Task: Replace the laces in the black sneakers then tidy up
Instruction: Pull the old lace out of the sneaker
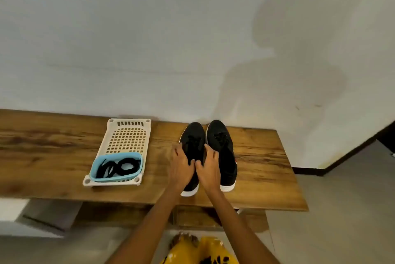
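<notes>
Two black sneakers with white soles stand side by side on the wooden table (267,174), toes toward the wall. Both my hands grip the left sneaker (193,139): my left hand (181,165) holds its left side and my right hand (208,167) wraps its right side, thumbs meeting near the tongue. The right sneaker (223,148) stands untouched beside it. Black laces (119,166) lie coiled in a small blue tray (116,178) to the left.
The blue tray sits in the near end of a beige perforated plastic basket (126,135) left of the sneakers. A white wall rises right behind the table. The table's near edge runs below my wrists; grey floor lies to the right.
</notes>
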The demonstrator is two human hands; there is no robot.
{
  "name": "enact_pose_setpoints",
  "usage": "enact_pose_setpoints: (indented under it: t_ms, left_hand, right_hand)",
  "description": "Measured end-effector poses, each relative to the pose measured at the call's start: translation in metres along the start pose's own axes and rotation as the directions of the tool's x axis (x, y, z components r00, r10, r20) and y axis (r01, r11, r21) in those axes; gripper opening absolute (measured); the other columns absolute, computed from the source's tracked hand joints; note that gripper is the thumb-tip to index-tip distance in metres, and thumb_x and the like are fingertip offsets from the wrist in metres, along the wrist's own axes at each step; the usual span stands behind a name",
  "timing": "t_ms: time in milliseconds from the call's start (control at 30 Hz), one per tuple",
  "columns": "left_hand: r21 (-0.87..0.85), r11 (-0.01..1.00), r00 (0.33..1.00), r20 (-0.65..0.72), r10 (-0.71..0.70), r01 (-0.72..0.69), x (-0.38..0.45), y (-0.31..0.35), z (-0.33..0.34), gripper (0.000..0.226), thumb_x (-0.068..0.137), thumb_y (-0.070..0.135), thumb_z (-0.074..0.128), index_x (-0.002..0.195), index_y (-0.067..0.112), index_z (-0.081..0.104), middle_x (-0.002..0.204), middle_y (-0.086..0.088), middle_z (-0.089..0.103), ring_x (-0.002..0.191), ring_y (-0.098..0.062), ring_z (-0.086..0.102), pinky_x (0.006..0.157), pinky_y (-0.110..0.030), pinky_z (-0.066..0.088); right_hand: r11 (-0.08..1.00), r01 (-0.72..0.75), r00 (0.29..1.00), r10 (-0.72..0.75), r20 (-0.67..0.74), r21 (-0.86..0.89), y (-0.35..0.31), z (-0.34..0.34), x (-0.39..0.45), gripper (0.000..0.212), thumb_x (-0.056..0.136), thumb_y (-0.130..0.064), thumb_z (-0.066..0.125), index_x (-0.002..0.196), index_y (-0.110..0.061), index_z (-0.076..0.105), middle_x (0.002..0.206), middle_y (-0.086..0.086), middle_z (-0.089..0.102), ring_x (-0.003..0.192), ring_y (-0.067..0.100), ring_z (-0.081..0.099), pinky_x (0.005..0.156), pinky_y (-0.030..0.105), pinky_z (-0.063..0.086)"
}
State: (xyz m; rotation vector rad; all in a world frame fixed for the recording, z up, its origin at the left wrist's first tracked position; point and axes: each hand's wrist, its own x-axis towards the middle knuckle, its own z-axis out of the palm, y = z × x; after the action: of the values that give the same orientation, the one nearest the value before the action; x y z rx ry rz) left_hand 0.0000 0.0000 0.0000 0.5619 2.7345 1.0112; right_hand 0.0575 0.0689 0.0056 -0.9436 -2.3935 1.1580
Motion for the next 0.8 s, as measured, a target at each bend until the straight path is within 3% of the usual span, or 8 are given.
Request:
enact_pose_setpoints:
  t_ms: [67, 133, 300, 400, 467, 600, 700, 800]
  left_hand:
    - [-0.104, 0.989, 0.995, 0.023, -0.099, 0.101, 0.017, -0.008, 0.009, 0.058, 0.088, 0.018, 0.058, 0.138, 0.011, 0.029, 0.131, -0.014, 0.045, 0.109, -0.028, 0.056, 0.082, -0.034, 0.049]
    - [-0.086, 0.984, 0.987, 0.031, -0.156, 0.158, 0.024, -0.018, 0.015, 0.051, 0.088, 0.014, 0.057, 0.135, 0.013, 0.037, 0.123, -0.012, 0.053, 0.102, -0.027, 0.059, 0.078, -0.035, 0.051]
    - [-0.114, 0.984, 0.99, -0.016, -0.141, 0.138, 0.014, -0.028, 0.02, 0.044, 0.086, 0.006, 0.053, 0.128, 0.016, 0.048, 0.118, -0.007, 0.058, 0.102, -0.023, 0.058, 0.079, -0.033, 0.05]
    - [-0.211, 0.96, 0.982, -0.011, -0.189, 0.183, -0.013, -0.031, 0.016, 0.044, 0.085, 0.002, 0.053, 0.127, 0.016, 0.051, 0.122, -0.006, 0.055, 0.11, -0.022, 0.054, 0.085, -0.029, 0.044]
    - [-0.252, 0.942, 0.973, -0.003, -0.231, 0.223, -0.033, -0.034, 0.014, 0.041, 0.087, 0.005, 0.053, 0.125, 0.019, 0.051, 0.123, -0.004, 0.053, 0.109, -0.021, 0.054, 0.08, -0.027, 0.044]
    - [-0.19, 0.948, 0.966, 0.003, -0.258, 0.254, -0.059, -0.037, 0.011, 0.034, 0.09, 0.02, 0.054, 0.123, 0.027, 0.05, 0.123, 0.005, 0.052, 0.104, -0.015, 0.055, 0.067, -0.025, 0.038]
    - [-0.199, 0.946, 0.965, -0.005, -0.262, 0.256, -0.063, -0.036, 0.008, 0.028, 0.092, 0.026, 0.054, 0.12, 0.027, 0.052, 0.123, 0.006, 0.053, 0.107, -0.015, 0.055, 0.069, -0.025, 0.04]
    - [-0.272, 0.95, 0.983, -0.062, -0.173, 0.15, -0.056, -0.034, 0.005, 0.029, 0.089, 0.025, 0.058, 0.119, 0.025, 0.055, 0.121, 0.002, 0.054, 0.113, -0.017, 0.051, 0.086, -0.034, 0.047]
  right_hand:
    - [0.998, -0.053, 0.998, 0.053, 0.034, 0.021, 0.01, 0.011, 0.013, 0.058, 0.091, -0.018, 0.054, 0.144, -0.02, 0.03, 0.142, 0.004, 0.033, 0.113, 0.024, 0.054, 0.079, 0.026, 0.046]
    - [0.993, -0.113, 0.989, 0.109, 0.097, 0.037, 0.021, 0.021, 0.015, 0.059, 0.091, -0.017, 0.056, 0.145, -0.02, 0.031, 0.141, 0.004, 0.036, 0.116, 0.023, 0.053, 0.082, 0.022, 0.039]
    - [0.971, -0.178, 0.984, 0.178, 0.015, 0.159, 0.025, 0.034, 0.004, 0.053, 0.088, -0.008, 0.056, 0.138, -0.021, 0.044, 0.134, 0.002, 0.048, 0.121, 0.019, 0.05, 0.092, 0.025, 0.041]
    - [0.971, -0.165, 0.986, 0.16, 0.038, 0.173, 0.028, 0.031, -0.019, 0.051, 0.088, -0.007, 0.056, 0.136, -0.022, 0.046, 0.13, -0.002, 0.05, 0.112, 0.01, 0.052, 0.086, 0.021, 0.043]
    - [0.974, -0.141, 0.989, 0.132, 0.062, 0.177, 0.035, 0.029, -0.034, 0.049, 0.089, -0.008, 0.055, 0.135, -0.023, 0.047, 0.131, -0.004, 0.051, 0.105, 0.003, 0.051, 0.084, 0.019, 0.043]
    - [0.976, -0.122, 0.992, 0.114, 0.051, 0.181, 0.042, 0.021, -0.054, 0.037, 0.093, -0.017, 0.054, 0.13, -0.024, 0.052, 0.124, -0.008, 0.056, 0.109, 0.005, 0.053, 0.083, 0.014, 0.042]
    - [0.982, -0.078, 0.997, 0.076, 0.017, 0.173, 0.038, 0.017, -0.059, 0.035, 0.093, -0.022, 0.058, 0.127, -0.024, 0.054, 0.116, -0.013, 0.05, 0.11, 0.007, 0.055, 0.085, 0.017, 0.043]
    - [0.988, -0.011, 1.0, 0.012, -0.005, 0.152, 0.028, 0.014, -0.051, 0.037, 0.091, -0.026, 0.06, 0.128, -0.026, 0.053, 0.12, -0.012, 0.045, 0.108, 0.003, 0.051, 0.087, 0.022, 0.047]
